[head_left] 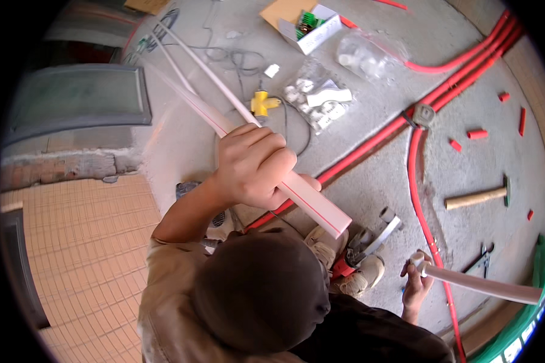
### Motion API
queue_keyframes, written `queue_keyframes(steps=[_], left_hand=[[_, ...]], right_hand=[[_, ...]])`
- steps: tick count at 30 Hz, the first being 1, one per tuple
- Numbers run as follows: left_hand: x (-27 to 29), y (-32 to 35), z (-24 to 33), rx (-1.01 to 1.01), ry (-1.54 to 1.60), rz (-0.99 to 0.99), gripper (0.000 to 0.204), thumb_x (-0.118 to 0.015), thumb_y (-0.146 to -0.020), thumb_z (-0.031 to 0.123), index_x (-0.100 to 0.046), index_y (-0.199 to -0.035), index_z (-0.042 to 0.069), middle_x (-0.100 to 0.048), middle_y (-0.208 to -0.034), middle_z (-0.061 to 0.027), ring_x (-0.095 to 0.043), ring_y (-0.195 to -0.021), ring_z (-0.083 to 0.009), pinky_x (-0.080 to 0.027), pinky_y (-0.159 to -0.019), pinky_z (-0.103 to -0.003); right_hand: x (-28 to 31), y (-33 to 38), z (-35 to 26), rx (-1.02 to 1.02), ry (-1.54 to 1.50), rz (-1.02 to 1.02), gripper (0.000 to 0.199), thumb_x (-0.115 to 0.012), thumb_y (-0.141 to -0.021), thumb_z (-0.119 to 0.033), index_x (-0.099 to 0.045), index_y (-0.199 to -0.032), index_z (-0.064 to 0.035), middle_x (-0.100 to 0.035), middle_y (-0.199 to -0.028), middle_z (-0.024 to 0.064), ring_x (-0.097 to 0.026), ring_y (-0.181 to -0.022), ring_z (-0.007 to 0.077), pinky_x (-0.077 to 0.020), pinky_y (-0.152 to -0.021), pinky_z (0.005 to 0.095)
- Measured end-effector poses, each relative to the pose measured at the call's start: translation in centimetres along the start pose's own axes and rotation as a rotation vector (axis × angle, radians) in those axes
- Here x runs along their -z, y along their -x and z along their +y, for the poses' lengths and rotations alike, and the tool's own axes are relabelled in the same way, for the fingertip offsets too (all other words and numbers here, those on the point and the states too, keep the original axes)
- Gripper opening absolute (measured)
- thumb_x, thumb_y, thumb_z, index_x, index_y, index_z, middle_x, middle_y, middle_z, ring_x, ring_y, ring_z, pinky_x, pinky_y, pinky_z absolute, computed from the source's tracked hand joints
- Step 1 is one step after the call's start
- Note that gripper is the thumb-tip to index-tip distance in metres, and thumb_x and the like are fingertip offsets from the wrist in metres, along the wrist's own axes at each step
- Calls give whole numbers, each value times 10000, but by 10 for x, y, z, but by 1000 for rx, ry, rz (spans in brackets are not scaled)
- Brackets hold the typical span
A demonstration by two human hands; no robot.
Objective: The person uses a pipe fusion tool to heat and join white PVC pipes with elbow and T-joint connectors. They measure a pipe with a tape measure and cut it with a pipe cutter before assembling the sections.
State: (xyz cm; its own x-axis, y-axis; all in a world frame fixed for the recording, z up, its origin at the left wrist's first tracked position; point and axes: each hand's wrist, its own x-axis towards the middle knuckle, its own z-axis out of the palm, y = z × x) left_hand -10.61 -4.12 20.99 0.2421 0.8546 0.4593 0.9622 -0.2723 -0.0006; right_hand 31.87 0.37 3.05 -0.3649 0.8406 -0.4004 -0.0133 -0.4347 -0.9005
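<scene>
My left hand [254,163] is closed in a fist around a long white plastic pipe with a red stripe [317,206]. One end of the pipe points toward me, the rest runs away to the upper left. At the lower right, my right hand [414,283] grips a white pipe fitting [417,259]. From that fitting a second white pipe [484,284] reaches to the right. Between the shoes on the floor stands a pipe welding tool [369,242] with metal heating heads and a red part [343,267]. A dark rounded cap [254,290] covers the lower middle.
Red conduits [369,145] cross the concrete floor through a grey junction box [423,115]. A hammer [478,198], pliers [482,259] and red offcuts [477,134] lie right. Farther off are a bag of white fittings [318,97], a yellow socket adapter [263,104] and an open box [312,33].
</scene>
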Motion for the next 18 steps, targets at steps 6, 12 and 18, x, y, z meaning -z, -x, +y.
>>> queue_keyframes(steps=[6,12,18], left_hand=[[-73,48,17,47,440,-517,410,-723,-823,405,-558,-819,30,-548,-713,-107,-584,-688,-330,-461,-643,-431],[-132,83,41,76,505,-787,401,-680,-875,396,-514,-857,31,-585,-792,-160,-607,-769,-387,-460,-659,-493],[-150,92,66,24,454,-884,440,-628,-919,468,-550,-849,41,-631,-780,-160,-661,-747,-348,-504,-631,-454]], right_hand=[[15,5,-8,-206,386,-164,462,-713,-852,-67,-568,-1287,-6,-608,-1104,48,-540,-1063,144,-442,-933,316],[10,14,2,-285,354,-313,445,-721,-901,-94,-549,-1305,-14,-592,-1123,60,-536,-1078,142,-437,-937,317],[-2,6,18,-277,402,-367,405,-716,-909,-105,-576,-1269,17,-565,-1205,110,-558,-1104,211,-444,-944,339]])
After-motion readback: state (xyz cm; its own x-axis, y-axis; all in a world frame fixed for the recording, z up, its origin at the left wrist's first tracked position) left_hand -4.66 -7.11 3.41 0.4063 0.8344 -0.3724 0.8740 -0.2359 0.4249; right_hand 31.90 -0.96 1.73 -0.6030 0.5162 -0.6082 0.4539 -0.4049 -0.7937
